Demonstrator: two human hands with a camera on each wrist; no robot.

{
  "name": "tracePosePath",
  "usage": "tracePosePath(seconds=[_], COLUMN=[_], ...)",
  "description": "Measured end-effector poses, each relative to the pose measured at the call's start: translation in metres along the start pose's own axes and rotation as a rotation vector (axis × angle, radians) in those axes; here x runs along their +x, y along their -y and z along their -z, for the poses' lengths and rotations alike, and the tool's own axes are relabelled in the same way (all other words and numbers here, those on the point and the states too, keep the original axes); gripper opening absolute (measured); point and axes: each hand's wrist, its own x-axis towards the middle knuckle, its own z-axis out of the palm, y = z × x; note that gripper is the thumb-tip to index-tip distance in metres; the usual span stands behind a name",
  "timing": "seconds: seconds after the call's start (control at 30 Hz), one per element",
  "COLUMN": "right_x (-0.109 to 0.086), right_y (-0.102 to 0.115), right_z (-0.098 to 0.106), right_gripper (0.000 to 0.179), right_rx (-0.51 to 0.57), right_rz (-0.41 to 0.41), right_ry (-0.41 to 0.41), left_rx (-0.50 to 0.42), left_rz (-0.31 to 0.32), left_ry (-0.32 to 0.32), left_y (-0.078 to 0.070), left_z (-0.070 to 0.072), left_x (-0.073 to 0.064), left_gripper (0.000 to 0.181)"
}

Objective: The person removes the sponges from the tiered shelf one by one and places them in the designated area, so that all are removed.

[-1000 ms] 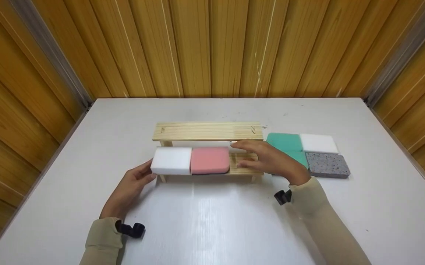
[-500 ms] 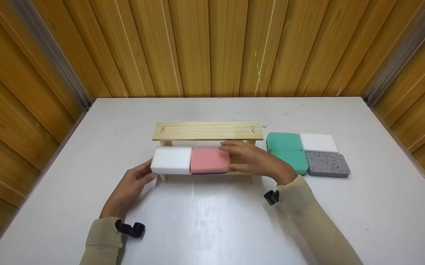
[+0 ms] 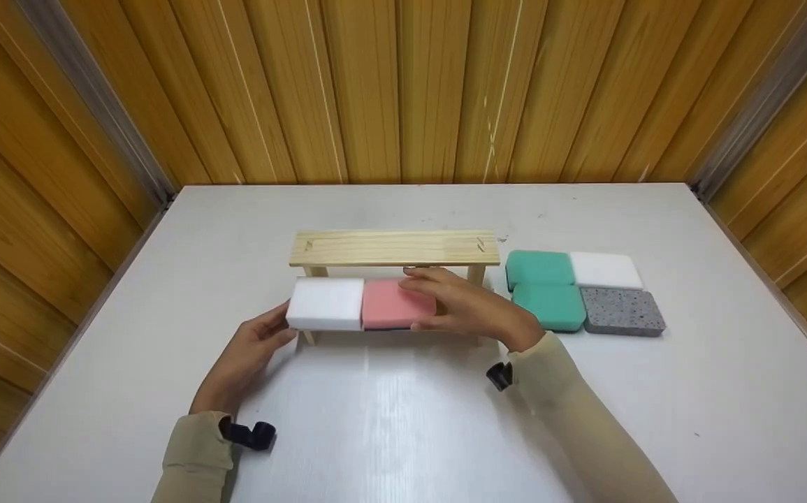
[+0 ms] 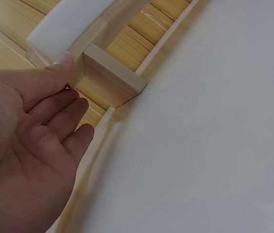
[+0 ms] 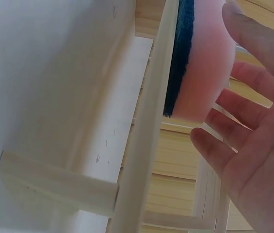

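In the head view a two-step wooden rack holds a white sponge and, against its right side, a pink sponge on the front step. A dark scouring layer lies under the pink one. My left hand is at the step's left end, thumb at the front corner beside the white sponge, pinching the rack's end; its index fingertip is hidden. My right hand reaches around the pink sponge's right part, thumb in front and fingers over the top and back, loosely spread.
Right of the rack, two green sponges, a flat white sponge and a speckled grey sponge lie together on the white table. Wood-patterned walls enclose the back and sides.
My right hand has moved left along the front step, from beside the pink sponge to around its right part. My left hand and the sponges have stayed in place.
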Motion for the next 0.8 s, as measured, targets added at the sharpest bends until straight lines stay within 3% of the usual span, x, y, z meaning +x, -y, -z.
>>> tracePosePath(seconds=[0.4, 0.63, 0.8], right_x=[0.003, 0.002, 0.001], right_y=[0.007, 0.006, 0.003], right_z=[-0.006, -0.009, -0.011], right_gripper=[0.066, 0.063, 0.062], right_rx=[-0.046, -0.128, -0.112], right_rz=[-0.054, 0.011, 0.002], right_ry=[0.018, -0.028, -0.029], left_rx=[0.01, 0.053, 0.043], left_rz=[0.005, -0.007, 0.0], left_ry=[-0.004, -0.006, -0.015], left_y=[0.001, -0.001, -0.003], left_z=[0.0, 0.0, -0.002], left_x=[0.001, -0.001, -0.001], left_gripper=[0.058, 0.058, 0.057])
